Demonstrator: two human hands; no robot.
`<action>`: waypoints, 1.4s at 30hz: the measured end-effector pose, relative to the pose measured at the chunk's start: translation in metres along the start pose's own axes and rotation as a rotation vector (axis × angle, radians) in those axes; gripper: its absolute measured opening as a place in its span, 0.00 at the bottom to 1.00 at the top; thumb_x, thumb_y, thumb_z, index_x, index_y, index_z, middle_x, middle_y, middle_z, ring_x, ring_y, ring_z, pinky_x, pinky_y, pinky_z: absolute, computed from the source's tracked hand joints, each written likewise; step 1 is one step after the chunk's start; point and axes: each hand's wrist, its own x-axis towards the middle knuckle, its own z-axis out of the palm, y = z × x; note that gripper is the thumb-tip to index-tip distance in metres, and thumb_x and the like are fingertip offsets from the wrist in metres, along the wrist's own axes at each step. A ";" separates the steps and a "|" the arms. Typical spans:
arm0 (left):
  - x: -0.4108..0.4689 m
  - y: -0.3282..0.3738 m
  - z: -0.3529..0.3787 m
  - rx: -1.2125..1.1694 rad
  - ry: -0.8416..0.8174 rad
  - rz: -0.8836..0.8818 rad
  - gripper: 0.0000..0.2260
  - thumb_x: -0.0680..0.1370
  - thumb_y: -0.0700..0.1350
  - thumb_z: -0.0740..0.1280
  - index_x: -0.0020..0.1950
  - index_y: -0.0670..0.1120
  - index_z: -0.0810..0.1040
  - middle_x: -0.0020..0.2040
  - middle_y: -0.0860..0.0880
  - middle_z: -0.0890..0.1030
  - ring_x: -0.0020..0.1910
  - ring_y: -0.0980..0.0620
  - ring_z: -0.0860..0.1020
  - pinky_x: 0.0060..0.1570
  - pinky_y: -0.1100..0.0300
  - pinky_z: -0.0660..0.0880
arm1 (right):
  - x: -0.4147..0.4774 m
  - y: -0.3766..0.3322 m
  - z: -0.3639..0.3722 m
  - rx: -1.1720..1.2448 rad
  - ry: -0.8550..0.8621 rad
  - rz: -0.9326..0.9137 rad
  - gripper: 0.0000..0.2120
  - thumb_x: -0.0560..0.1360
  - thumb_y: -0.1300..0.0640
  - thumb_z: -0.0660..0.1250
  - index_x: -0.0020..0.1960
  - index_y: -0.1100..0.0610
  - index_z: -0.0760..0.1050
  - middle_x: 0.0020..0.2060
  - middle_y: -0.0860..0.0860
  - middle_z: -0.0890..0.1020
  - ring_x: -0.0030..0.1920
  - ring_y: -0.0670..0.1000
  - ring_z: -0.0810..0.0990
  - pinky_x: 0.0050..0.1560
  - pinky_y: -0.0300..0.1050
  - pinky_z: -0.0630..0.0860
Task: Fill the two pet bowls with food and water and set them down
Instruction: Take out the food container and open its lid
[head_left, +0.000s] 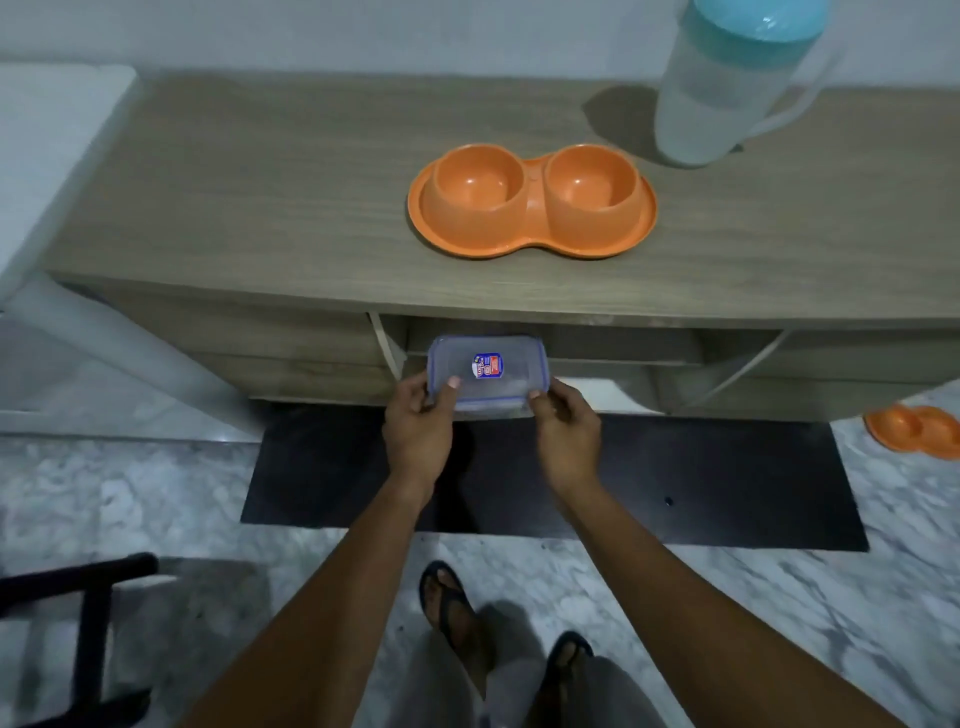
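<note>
An orange double pet bowl (531, 205) stands on the wooden cabinet top (260, 197), both cups empty. Behind it to the right is a translucent water jug (727, 88) with a teal lid. In front of the cabinet's open shelf I hold a clear lidded plastic container (485, 374) with a blue-rimmed lid and a sticker. My left hand (418, 428) grips its left near corner, thumb on the lid. My right hand (566, 428) grips its right near corner. What the container holds cannot be made out.
A second orange double bowl (917, 428) lies on the marble floor at the right. A dark mat (727, 483) lies in front of the cabinet. A black chair frame (78, 623) stands at the lower left, a white surface (47, 145) at the left.
</note>
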 end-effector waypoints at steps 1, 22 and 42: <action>-0.017 0.007 -0.005 0.029 0.058 -0.023 0.11 0.75 0.51 0.73 0.55 0.49 0.79 0.52 0.51 0.85 0.51 0.57 0.83 0.55 0.58 0.78 | -0.017 -0.009 -0.008 -0.005 -0.005 0.019 0.08 0.76 0.59 0.73 0.55 0.58 0.82 0.50 0.52 0.87 0.50 0.48 0.83 0.56 0.43 0.78; 0.057 0.267 -0.123 -0.066 -0.167 -0.080 0.05 0.78 0.38 0.69 0.51 0.37 0.81 0.45 0.42 0.82 0.34 0.55 0.83 0.34 0.65 0.80 | -0.024 -0.269 0.071 -0.229 -0.515 -0.027 0.09 0.75 0.59 0.76 0.47 0.65 0.83 0.43 0.62 0.85 0.35 0.53 0.82 0.40 0.43 0.83; 0.288 0.266 -0.099 0.016 -0.332 -0.278 0.07 0.78 0.37 0.68 0.54 0.35 0.79 0.45 0.38 0.80 0.35 0.45 0.78 0.28 0.57 0.77 | 0.152 -0.291 0.220 -0.404 -0.501 0.333 0.06 0.78 0.61 0.71 0.47 0.64 0.79 0.33 0.56 0.80 0.30 0.49 0.76 0.35 0.40 0.73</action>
